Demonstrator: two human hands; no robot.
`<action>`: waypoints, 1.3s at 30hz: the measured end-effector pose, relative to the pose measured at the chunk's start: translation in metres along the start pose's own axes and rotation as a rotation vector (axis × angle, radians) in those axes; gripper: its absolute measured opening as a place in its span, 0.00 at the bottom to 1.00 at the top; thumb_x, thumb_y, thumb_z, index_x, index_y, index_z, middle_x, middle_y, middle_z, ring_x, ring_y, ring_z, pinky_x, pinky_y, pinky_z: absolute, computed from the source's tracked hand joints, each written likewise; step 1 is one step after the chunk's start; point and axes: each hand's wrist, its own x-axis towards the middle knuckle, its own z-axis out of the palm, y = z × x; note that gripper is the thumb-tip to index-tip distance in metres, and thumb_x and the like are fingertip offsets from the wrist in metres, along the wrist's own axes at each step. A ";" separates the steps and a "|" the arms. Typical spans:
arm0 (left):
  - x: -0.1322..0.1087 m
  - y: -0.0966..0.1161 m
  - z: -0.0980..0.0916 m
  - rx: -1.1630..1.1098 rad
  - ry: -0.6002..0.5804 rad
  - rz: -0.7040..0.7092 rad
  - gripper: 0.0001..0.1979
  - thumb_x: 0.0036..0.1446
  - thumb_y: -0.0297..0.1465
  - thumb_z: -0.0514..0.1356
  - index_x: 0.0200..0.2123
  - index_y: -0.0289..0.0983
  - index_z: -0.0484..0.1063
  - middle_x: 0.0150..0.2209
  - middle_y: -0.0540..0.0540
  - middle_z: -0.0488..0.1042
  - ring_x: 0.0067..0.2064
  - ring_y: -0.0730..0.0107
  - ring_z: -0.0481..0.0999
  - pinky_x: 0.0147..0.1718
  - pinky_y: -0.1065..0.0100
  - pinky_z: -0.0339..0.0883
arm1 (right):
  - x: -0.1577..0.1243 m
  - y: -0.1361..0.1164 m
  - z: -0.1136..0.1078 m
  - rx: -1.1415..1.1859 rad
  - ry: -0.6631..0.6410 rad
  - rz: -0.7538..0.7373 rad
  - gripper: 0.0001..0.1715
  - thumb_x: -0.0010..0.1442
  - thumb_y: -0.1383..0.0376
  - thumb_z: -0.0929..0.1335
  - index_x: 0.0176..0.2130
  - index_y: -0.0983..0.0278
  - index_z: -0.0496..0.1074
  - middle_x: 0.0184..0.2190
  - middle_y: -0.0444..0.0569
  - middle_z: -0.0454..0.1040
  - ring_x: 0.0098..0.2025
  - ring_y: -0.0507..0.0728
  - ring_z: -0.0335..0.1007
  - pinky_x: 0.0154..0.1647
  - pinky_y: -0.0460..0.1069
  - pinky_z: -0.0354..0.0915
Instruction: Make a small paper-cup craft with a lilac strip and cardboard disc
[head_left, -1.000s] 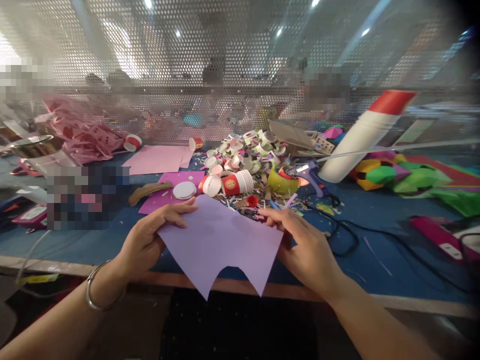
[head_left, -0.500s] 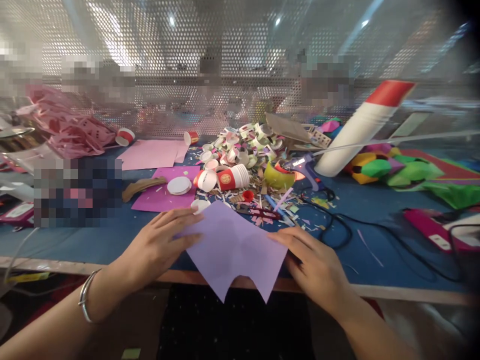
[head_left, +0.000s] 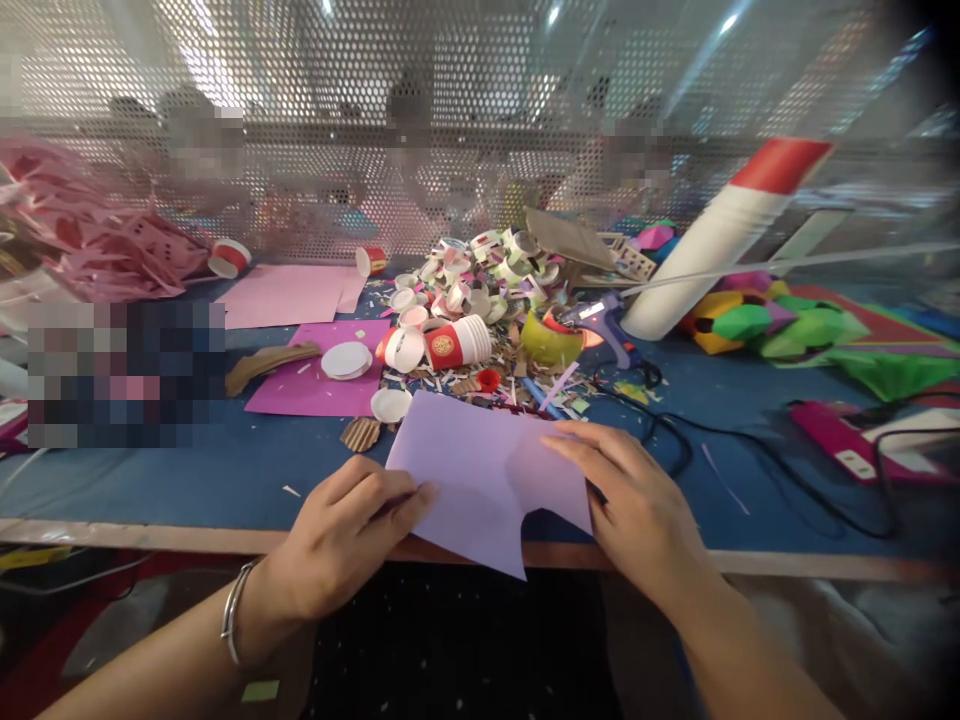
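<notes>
A sheet of purple paper [head_left: 469, 465] with a curved notch cut in its lower edge is held between my two hands, over the table's front edge. My left hand [head_left: 345, 530] pinches its left side, thumb on top and fingers curled. On the right side, my right hand [head_left: 630, 490] grips the sheet, with fingertips on top and the thumb hidden behind. Just beyond the sheet lie a white paper disc [head_left: 391, 405] and a piece of corrugated cardboard [head_left: 361, 434]. Behind them are stacked red-and-white paper cups [head_left: 459, 343].
A heap of cut cup rings [head_left: 469, 275] and paper scraps fills the table's middle. Right of it stand a glue gun [head_left: 607, 325], a tall white tube [head_left: 705, 250] and a black cable [head_left: 780, 470]. Magenta paper [head_left: 289, 395] and pink paper [head_left: 281, 295] lie to the left.
The purple paper has turned and shifted slightly right. My left hand has moved down and right along its edge, from flat fingers to a pinch. My right hand keeps its hold.
</notes>
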 end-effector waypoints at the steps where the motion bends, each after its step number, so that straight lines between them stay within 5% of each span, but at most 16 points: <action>1: 0.001 0.000 0.000 0.003 0.000 0.002 0.22 0.58 0.20 0.64 0.55 0.39 0.74 0.39 0.45 0.79 0.36 0.67 0.74 0.34 0.65 0.74 | -0.002 0.000 0.000 0.016 0.009 -0.010 0.27 0.60 0.80 0.61 0.53 0.62 0.73 0.52 0.55 0.73 0.53 0.63 0.71 0.55 0.63 0.69; 7: 0.014 -0.006 -0.024 -0.013 0.160 0.011 0.13 0.55 0.24 0.68 0.45 0.38 0.79 0.38 0.46 0.76 0.40 0.66 0.74 0.38 0.66 0.74 | -0.009 -0.006 -0.005 0.167 0.146 -0.045 0.28 0.60 0.79 0.66 0.57 0.61 0.71 0.54 0.55 0.72 0.55 0.62 0.71 0.56 0.60 0.67; 12: 0.021 -0.012 -0.038 -0.099 0.193 -0.044 0.14 0.59 0.30 0.67 0.49 0.41 0.77 0.42 0.44 0.75 0.44 0.60 0.75 0.38 0.59 0.74 | -0.006 -0.012 -0.012 0.156 0.262 -0.053 0.29 0.60 0.78 0.68 0.58 0.59 0.71 0.53 0.53 0.73 0.53 0.61 0.72 0.55 0.58 0.68; 19: 0.025 0.008 -0.020 0.048 0.279 -0.148 0.11 0.61 0.23 0.64 0.41 0.44 0.80 0.31 0.50 0.76 0.32 0.70 0.72 0.29 0.67 0.71 | -0.006 -0.015 -0.012 0.073 0.261 0.010 0.24 0.60 0.78 0.68 0.54 0.61 0.73 0.48 0.55 0.75 0.49 0.61 0.72 0.52 0.60 0.68; 28: 0.004 0.016 -0.010 0.077 0.075 -0.169 0.18 0.57 0.15 0.61 0.46 0.38 0.80 0.35 0.45 0.76 0.34 0.67 0.67 0.31 0.66 0.69 | -0.017 -0.051 -0.002 0.213 -0.020 -0.187 0.17 0.61 0.71 0.71 0.51 0.66 0.73 0.44 0.55 0.76 0.45 0.60 0.71 0.44 0.56 0.72; 34: 0.013 0.030 -0.010 0.051 0.081 -0.169 0.17 0.56 0.15 0.60 0.45 0.37 0.79 0.35 0.44 0.77 0.34 0.65 0.67 0.31 0.64 0.67 | -0.018 -0.052 0.006 0.176 -0.006 -0.189 0.18 0.61 0.75 0.69 0.52 0.68 0.74 0.44 0.55 0.78 0.46 0.60 0.70 0.45 0.57 0.71; 39: 0.018 0.028 -0.010 0.036 0.149 -0.091 0.14 0.60 0.22 0.62 0.46 0.42 0.79 0.34 0.47 0.78 0.37 0.63 0.68 0.35 0.62 0.68 | -0.018 -0.048 -0.003 0.166 0.140 -0.196 0.24 0.59 0.81 0.69 0.53 0.66 0.75 0.43 0.55 0.79 0.45 0.60 0.72 0.44 0.56 0.70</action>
